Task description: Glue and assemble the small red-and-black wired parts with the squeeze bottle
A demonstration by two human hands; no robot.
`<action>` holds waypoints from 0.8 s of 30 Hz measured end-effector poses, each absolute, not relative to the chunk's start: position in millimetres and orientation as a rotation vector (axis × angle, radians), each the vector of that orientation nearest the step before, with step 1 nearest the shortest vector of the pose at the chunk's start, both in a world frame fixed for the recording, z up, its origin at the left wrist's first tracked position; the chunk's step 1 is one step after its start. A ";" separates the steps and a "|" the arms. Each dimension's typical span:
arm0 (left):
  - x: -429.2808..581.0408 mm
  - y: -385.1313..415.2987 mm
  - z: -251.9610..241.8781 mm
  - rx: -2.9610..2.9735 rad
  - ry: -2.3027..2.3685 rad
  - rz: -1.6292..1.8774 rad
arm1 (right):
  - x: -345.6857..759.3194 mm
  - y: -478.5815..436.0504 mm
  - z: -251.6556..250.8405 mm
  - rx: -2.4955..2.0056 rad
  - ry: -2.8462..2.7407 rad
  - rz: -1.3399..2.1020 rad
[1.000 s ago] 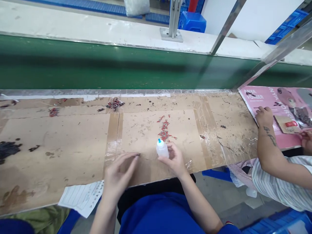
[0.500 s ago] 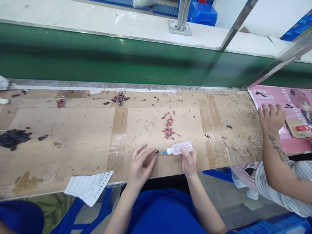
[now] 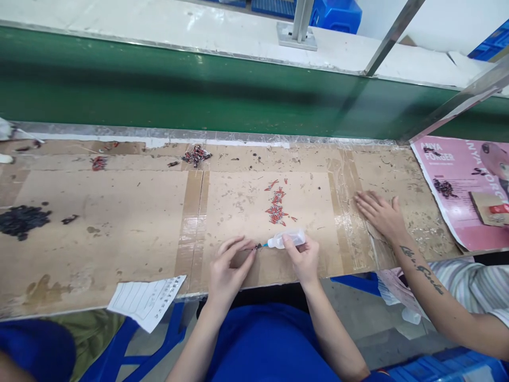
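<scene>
My left hand (image 3: 228, 268) is closed at the fingertips on a small dark part (image 3: 257, 246), too small to name more closely. My right hand (image 3: 305, 260) grips a clear squeeze bottle (image 3: 287, 239) with a white cap, tilted almost level. Its thin blue nozzle tip (image 3: 265, 245) points left and meets the dark part, or comes very close to it. Just beyond the bottle, a loose pile of small red and silver parts (image 3: 277, 213) lies on the cardboard-covered table (image 3: 234, 196).
Black parts (image 3: 22, 222) are heaped at the left. Dark and red pieces (image 3: 196, 155) lie near the green belt (image 3: 191, 90). A co-worker's hand (image 3: 382, 215) rests on the cardboard at right, near a pink poster (image 3: 457, 212). A lined paper (image 3: 145, 302) hangs over the front edge.
The bottle has shifted slightly left, bringing its nozzle to the dark part, and my right thumb now presses on it. The co-worker's hand has moved left from the poster onto the cardboard.
</scene>
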State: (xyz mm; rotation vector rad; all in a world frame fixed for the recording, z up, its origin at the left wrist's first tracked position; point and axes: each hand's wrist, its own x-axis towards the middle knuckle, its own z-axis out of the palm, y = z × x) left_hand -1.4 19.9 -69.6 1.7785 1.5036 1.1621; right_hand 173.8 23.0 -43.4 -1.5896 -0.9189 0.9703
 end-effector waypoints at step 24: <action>-2.3 20.1 -63.6 1.783 1.508 1.140 | 171.6 23.3 -40.6 -1.578 -0.897 0.946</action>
